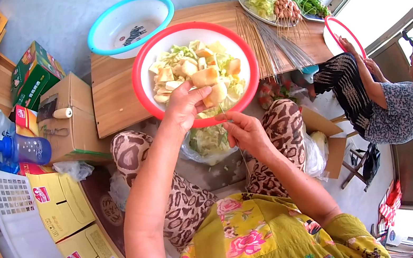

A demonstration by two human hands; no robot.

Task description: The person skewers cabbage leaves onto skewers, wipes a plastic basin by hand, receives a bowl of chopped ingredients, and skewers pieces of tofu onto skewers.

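Observation:
Above the red-rimmed bowl [141,80], my left hand [185,105] grips a pale food piece with golden-brown sides [216,94], which looks like a slice of fried bun. Another browned piece [205,77] is just beyond it; whether they touch I cannot tell. My right hand [245,130] pinches a thin skewer [243,156], whose upper end meets the underside of the held piece. How far it goes in is hidden. Similar pale pieces [171,74] and cabbage leaves [180,53] fill the bowl. Between my knees, a plastic bag [207,142] contains more chopped leaves.
Loose skewers [274,46] lie on the wooden table [115,97], right of the bowl. Behind are a blue-rimmed basin [132,25] and a plate of lettuce and skewered food [273,5]. Cartons [76,114] and a white crate [13,211] stand left. Another person [396,111] sits at right.

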